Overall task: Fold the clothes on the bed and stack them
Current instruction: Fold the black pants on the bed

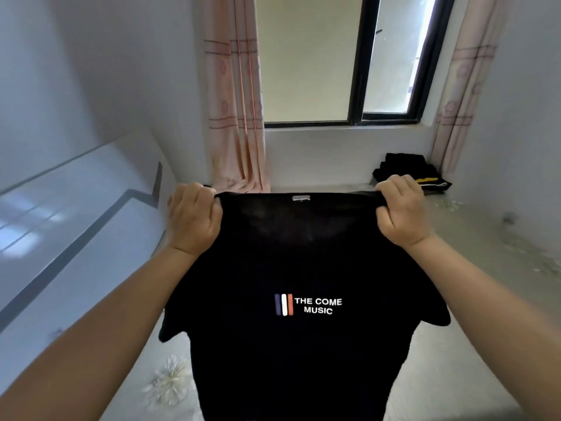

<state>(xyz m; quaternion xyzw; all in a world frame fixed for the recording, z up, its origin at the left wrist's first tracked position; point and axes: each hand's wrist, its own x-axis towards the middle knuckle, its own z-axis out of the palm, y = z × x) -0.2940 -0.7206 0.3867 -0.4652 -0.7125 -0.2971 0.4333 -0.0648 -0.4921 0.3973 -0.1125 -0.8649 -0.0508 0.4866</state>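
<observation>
A small white-walled room holds a bed (473, 247) with a pale grey-green floral sheet, its glossy white headboard (69, 226) with a dark zigzag stripe running along the 9 o'clock side. At 12 o'clock a dark-framed window (358, 65) sits between two pink patterned curtains (233, 98), one on each side.

Above the bed, filling the centre and 6 o'clock of the view, hangs a black short-sleeved T-shirt (297, 354) printed with three vertical bars and the white words "THE COME MUSIC". It is held up by its shoulders, neckline uppermost, with a small grey label (301, 198) at the collar. The left hand (194, 220), at about 10 o'clock from the print, has its fingers curled tightly over the shoulder edge of the fabric. The right hand (400, 208), at about 2 o'clock, grips the other shoulder the same way, fingers bunched into a fist around the cloth.

Behind the right hand, in the far corner of the bed at 1 o'clock, lies a stack of folded black clothes (403, 167), one with a yellow and white stripe.
</observation>
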